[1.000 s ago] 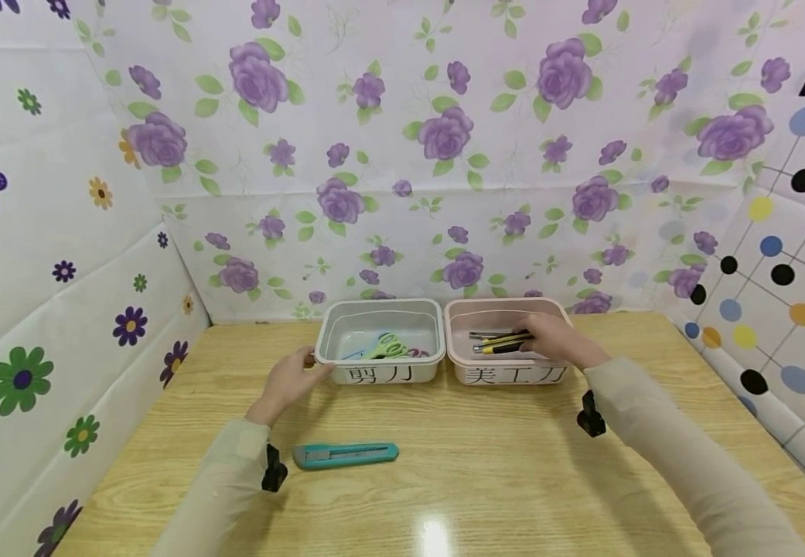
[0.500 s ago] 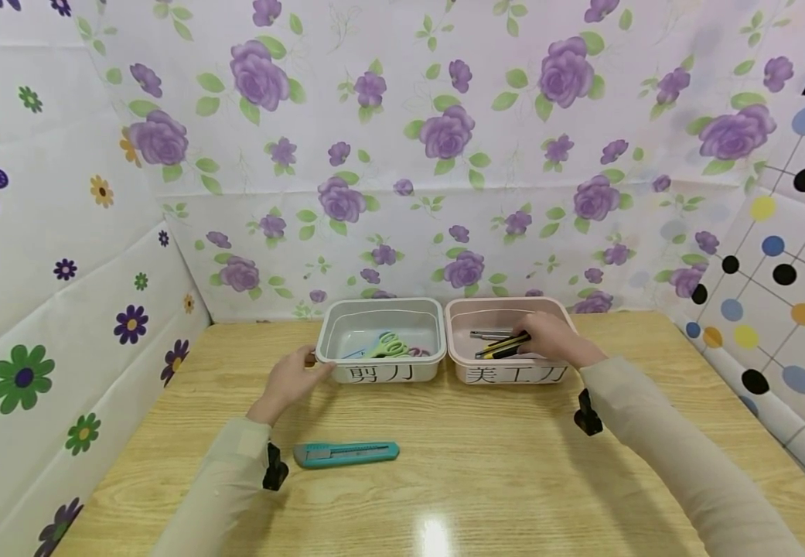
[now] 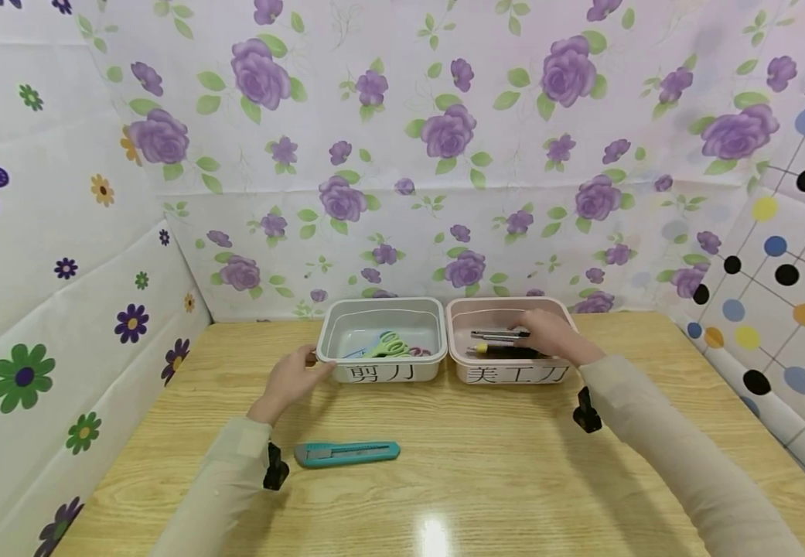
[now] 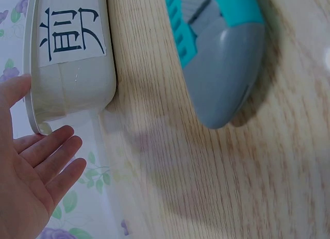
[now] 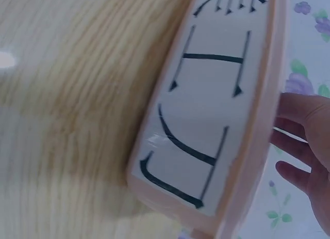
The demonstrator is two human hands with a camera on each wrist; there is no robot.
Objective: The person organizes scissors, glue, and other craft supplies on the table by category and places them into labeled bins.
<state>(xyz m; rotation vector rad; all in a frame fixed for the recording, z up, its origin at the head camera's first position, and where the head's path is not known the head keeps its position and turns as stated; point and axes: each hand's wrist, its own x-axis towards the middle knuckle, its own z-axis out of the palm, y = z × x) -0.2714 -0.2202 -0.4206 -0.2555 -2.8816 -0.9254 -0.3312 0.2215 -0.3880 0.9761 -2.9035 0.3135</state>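
My left hand (image 3: 295, 381) is at the left end of the grey basket (image 3: 381, 370). In the left wrist view its thumb touches the rim and its nearly straight fingers lie around the corner. My right hand (image 3: 548, 336) reaches into the pink basket (image 3: 452, 352), its fingertips beside silver utility knives (image 3: 492, 335); the basket wall partly hides them in the right wrist view, so any grip is unclear. A yellow and black utility knife (image 3: 506, 351) lies nearer the front wall. Green-handled scissors (image 3: 390, 344) lie in the grey basket. A teal utility knife (image 3: 348, 454) rests on the table.
Both baskets stand side by side at the back of the wooden table (image 3: 486, 464), with Chinese labels on their fronts. A flowered cloth (image 3: 402, 139) hangs behind them. Patterned cloths (image 3: 33, 255) also flank the table.
In the pink basket, the yellow and black utility knife has gone from my right fingertips to lying near the front wall. The right hand shifted slightly. The left hand has stayed put.
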